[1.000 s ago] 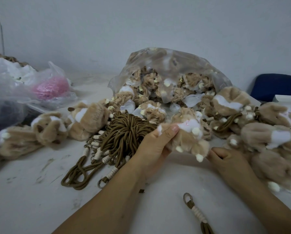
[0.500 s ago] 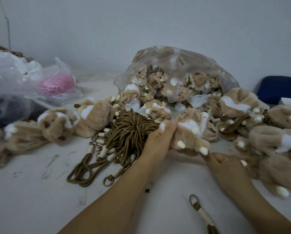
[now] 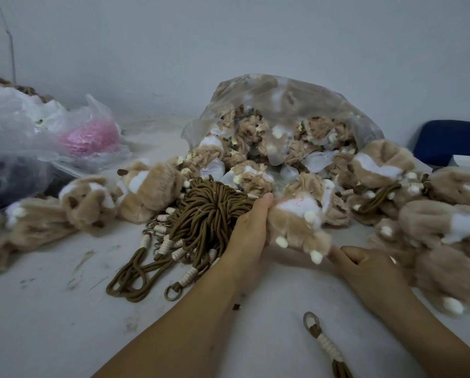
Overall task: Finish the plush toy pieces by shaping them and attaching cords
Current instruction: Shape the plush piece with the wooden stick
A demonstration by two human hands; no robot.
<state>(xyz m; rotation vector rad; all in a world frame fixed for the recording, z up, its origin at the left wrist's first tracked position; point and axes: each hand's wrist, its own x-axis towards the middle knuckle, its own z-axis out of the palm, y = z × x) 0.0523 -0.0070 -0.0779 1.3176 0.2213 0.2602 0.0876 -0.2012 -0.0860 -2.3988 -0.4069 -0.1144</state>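
One plush piece (image 3: 296, 222) stays at worktop (image 3: 64, 323) centre, barely shifted; left hand (image 3: 248, 230) still grips it, right hand (image 3: 364, 266) curled beside it, grip unclear. Clear bag (image 3: 296, 99) at far edge holds more plush pieces (image 3: 253, 126).

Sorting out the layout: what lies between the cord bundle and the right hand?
The left hand gripping a plush toy, shown in the head view.

The left hand (image 3: 251, 230) grips a tan plush toy (image 3: 296, 219) over the table (image 3: 64, 309), beside a bundle of brown cords (image 3: 201, 214). The right hand (image 3: 370, 268), fingers curled, sits just beside the toy's lower end.
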